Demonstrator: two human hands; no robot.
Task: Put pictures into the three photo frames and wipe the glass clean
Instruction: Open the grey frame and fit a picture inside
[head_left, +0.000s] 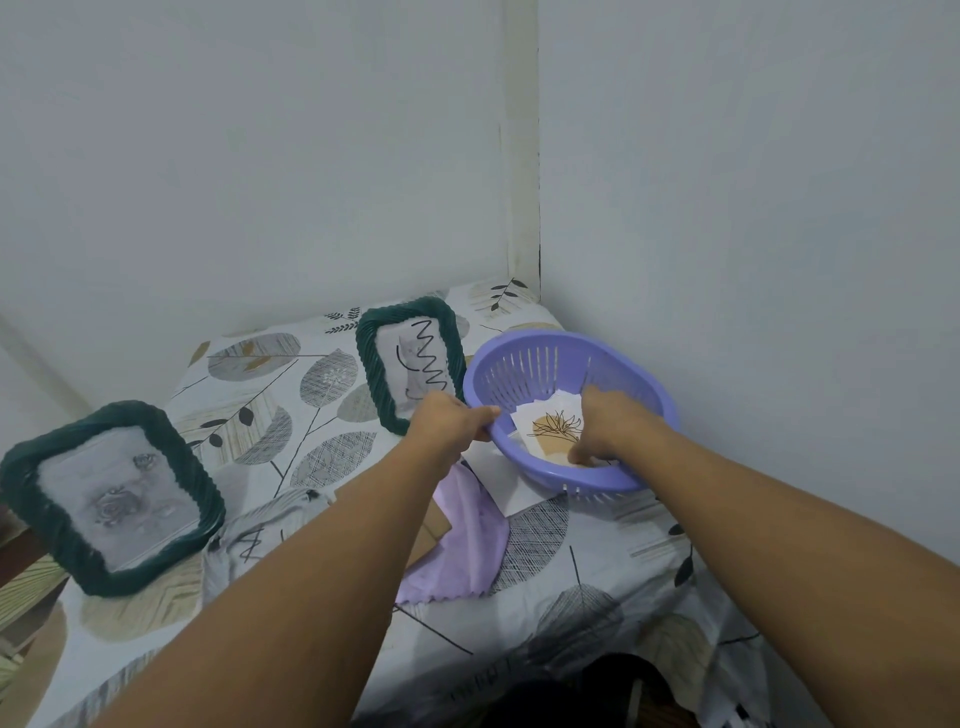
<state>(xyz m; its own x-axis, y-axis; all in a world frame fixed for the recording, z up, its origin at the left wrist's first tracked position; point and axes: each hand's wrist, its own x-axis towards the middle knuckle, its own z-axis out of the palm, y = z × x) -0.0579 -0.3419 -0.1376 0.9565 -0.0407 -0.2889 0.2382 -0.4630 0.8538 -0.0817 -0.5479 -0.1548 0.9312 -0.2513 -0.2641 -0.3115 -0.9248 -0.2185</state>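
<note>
On the surface (597, 613), nearest, lies a soft cloth (462, 540). Beyond it, the left hand (449, 421) grips the basket (519, 358) rim, and the right hand (605, 423) pinches a picture (550, 428) inside. The paper looks light and bends easily; take it at one edge. Two frames (111, 496) stand to the left.

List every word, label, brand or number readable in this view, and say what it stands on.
None can be read.
The far photo frame bears only black marker scribbles: a zigzag and a curve, no letters.
The picture in the basket shows a line-drawn plant, no text.
The tablecloth is leaf print only.
</note>
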